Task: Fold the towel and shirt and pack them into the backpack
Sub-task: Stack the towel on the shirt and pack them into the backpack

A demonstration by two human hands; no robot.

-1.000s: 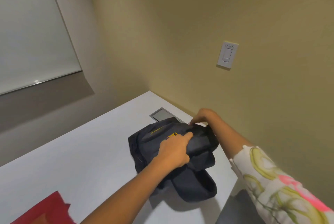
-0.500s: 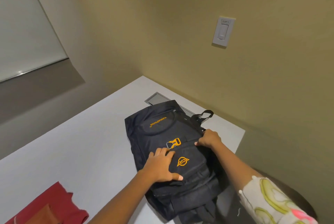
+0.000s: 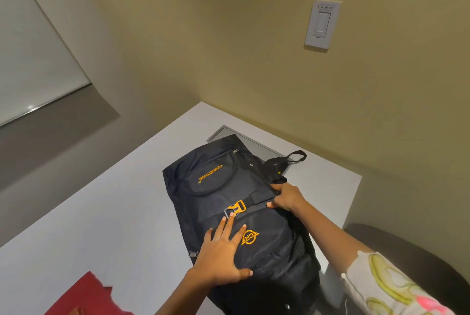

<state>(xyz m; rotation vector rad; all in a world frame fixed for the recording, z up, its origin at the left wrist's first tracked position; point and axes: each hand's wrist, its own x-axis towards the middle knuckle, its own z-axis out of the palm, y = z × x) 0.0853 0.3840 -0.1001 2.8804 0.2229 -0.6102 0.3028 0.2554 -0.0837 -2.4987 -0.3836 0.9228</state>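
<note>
While the backpack (image 3: 223, 195) lies flat, front up, at the far right of the tabletop (image 3: 101, 225), left hand (image 3: 221, 256) rests on its lower front pocket, fingers (image 3: 226, 225) straight and spread, one tip touching the orange buckle (image 3: 235, 209). Right hand (image 3: 286, 199) grips the backpack's right edge by the strap (image 3: 258, 197), fingers curled round fabric. Red cloth (image 3: 84, 299) near left, well apart. Switch (image 3: 321, 24) on far wall.
</note>
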